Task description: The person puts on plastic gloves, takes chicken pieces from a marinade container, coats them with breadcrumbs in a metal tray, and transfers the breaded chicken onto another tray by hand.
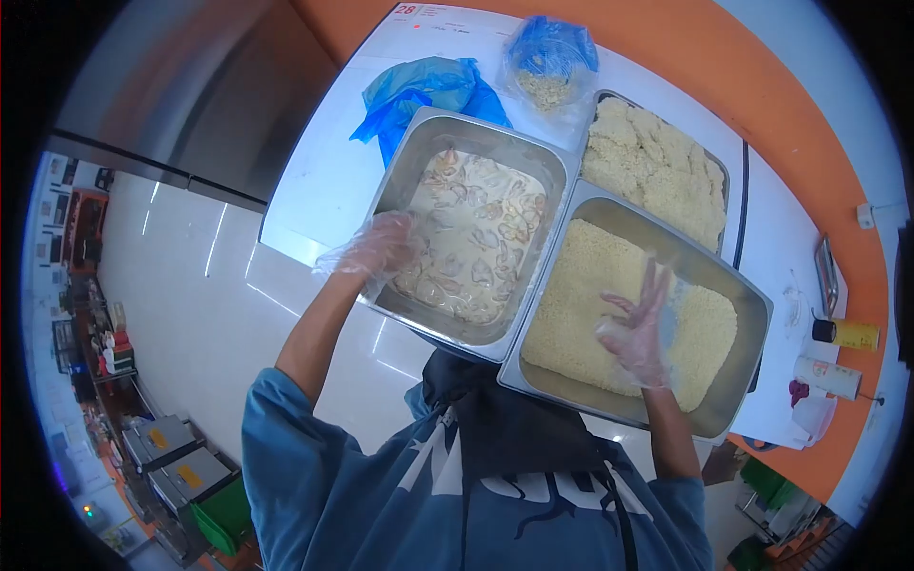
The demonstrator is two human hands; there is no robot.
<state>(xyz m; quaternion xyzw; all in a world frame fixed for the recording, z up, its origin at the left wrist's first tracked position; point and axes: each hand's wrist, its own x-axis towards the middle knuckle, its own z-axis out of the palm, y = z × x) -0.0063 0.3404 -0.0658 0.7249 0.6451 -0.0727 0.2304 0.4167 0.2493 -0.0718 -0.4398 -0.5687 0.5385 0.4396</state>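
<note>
My left hand (pixel 386 244), in a clear plastic glove, reaches over the left rim of a deep metal pan (pixel 547 149). Its fingers are curled, and whatever they grip is hidden. Pieces of raw meat, perhaps chicken, sit in a pale, milky batter (pixel 476 224) inside that pan. My right hand (pixel 638 328), gloved too, is over a second metal pan (pixel 752 319) holding yellowish breadcrumbs (pixel 571 328). Its fingers are spread and it holds nothing I can see. Beside it, a bare patch of the pan's bottom shows between the crumbs.
Behind the crumb pan stands a tray heaped with pale crumbs (pixel 652 171). Blue plastic bags (pixel 424 90) and a clear bag of crumbs (pixel 546 90) lie on the white table (pixel 324 157). A yellow bottle (pixel 852 335) and a white cylinder (pixel 828 377) are at the right.
</note>
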